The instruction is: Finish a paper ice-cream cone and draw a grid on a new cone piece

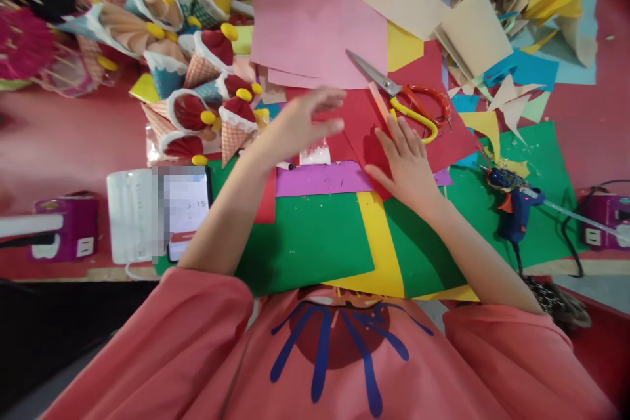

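My left hand (315, 115) is held above the work surface, fingers stretched and thumb apart, with nothing in it. Lying spread on red paper (359, 115) is my right hand (406, 161). Its fingertips reach the lower end of a slim pink stick (378, 102); whether they touch it I cannot tell. Scissors (388, 84) with one orange and one yellow handle lie just beyond, blades parted. Between the hands are a small clear packet with something white (315, 154) and a purple paper strip (322, 179). A dark pen tip (285, 165) shows beside my left wrist.
Several small fabric-filled cones (189, 108) crowd the left. Pink sheets (315, 13) lie at the back, coloured scraps (512, 98) at the back right. A blue glue gun (514, 213) with its cord sits right, a phone (189, 210) left. Green sheets (305, 236) cover the front.
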A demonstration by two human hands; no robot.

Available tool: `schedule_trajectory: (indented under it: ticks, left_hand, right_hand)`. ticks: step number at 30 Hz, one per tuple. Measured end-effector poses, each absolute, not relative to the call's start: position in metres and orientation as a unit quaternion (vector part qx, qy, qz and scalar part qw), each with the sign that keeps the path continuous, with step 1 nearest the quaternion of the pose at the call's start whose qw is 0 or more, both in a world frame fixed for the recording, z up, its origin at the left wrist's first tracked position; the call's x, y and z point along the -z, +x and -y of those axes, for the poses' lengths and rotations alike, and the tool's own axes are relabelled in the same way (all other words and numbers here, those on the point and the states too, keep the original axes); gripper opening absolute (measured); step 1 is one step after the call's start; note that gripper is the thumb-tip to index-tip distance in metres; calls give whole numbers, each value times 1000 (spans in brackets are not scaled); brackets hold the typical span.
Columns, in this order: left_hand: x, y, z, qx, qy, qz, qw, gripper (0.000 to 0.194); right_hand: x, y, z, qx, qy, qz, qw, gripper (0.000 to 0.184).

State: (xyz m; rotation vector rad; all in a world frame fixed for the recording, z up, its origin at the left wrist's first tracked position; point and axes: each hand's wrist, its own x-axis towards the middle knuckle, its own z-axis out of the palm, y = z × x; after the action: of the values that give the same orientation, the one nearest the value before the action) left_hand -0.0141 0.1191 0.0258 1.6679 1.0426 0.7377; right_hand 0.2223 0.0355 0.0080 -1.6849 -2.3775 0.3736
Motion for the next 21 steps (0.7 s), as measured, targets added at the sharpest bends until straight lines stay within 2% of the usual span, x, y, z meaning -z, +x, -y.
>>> schedule_trajectory:
  ticks: [1,3,5,10,14,18,21]
  left_hand:
    - [-18,-15,-113,-283,710,-424,485,66]
    - [-4,-17,-104,-191,800,-414,389,88]
    - [3,-18,-100,-129,844,-410,321,94]
    - [-16,-17,-91,-48,879,-427,208,71]
    - [-33,-14,-83,-1,870,-460,176,70]
    - [-34,-19,-77,-4,866,-472,162,66]
    - [-37,-27,-70,-21,856,-480,191,78]
  right_hand:
    - [-9,220,-35,-132,-557,815,92,72]
    - [-10,219,-35,-149,-539,826,71,80]
    - [-10,220,-36,-161,-532,829,58,75]
    - [-14,224,-38,-147,-520,838,74,54]
    - [-20,230,-36,-125,-546,821,107,49]
    - [-28,240,-26,-111,-557,805,171,43]
    - [-32,245,-8,-113,-514,831,183,42]
